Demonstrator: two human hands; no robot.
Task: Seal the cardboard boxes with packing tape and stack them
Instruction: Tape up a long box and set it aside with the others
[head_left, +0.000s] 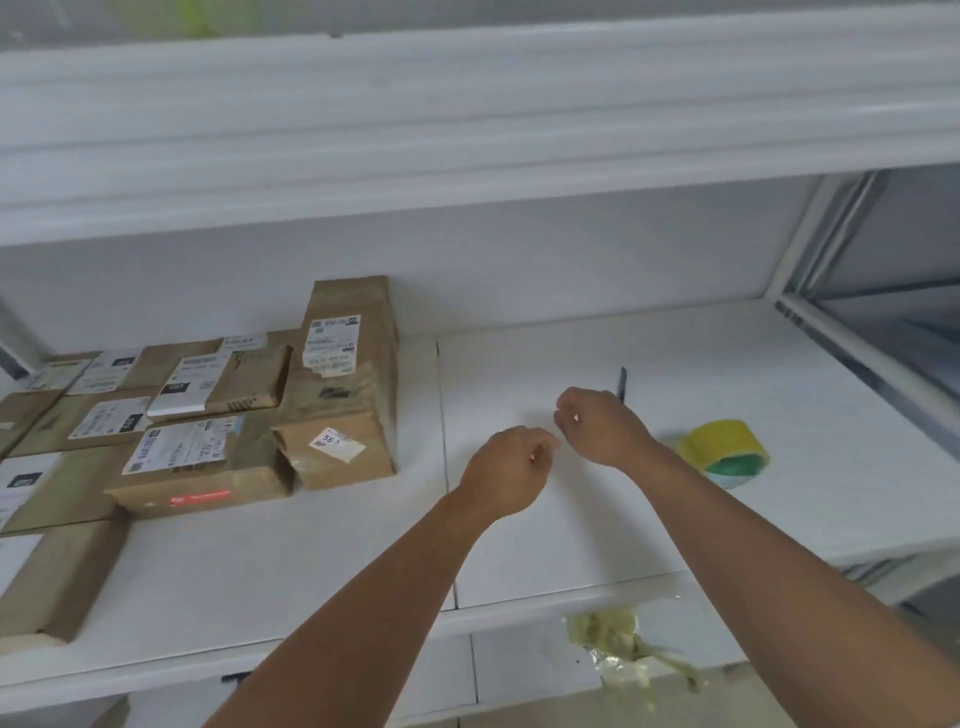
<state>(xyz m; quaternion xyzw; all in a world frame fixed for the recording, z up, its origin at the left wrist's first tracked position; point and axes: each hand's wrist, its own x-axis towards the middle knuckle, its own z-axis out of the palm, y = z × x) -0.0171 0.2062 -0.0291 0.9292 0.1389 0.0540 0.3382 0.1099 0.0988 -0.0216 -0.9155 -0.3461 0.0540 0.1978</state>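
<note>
Both your arms are reaching in over the white shelf (571, 545), hands hovering close together mid-shelf, not touching anything I can see. Your left hand (511, 475) is showing loosely curled fingers, nothing visible in them. Your right hand (602, 428) is curling the same way; a dark pen-like thing (622, 382) is poking out just behind it, and I cannot tell whether you are holding it or it is lying on the shelf.

Edges: the upper shelf (467, 130) is hanging low across the top, capping your headroom. The front lip of the shelf is running under your forearms. The right side is ending at a white upright frame (795, 249). A seam is running front to back just left of your left hand.

Open room: bare white surface is lying between the boxes and the tape, and in front of the boxes toward the lip.

Counts: one roll of yellow packing tape (724, 449) is sitting just right of your right wrist, on the shelf. The cardboard boxes (218, 415) are crowding the left end, roughly eight or nine, stacked and overlapping, so the exact number is unclear. One tall box (345, 384) is standing nearest to your hands. A crumpled wad of used tape (618, 639) is sticking to the front lip below your right forearm.
</note>
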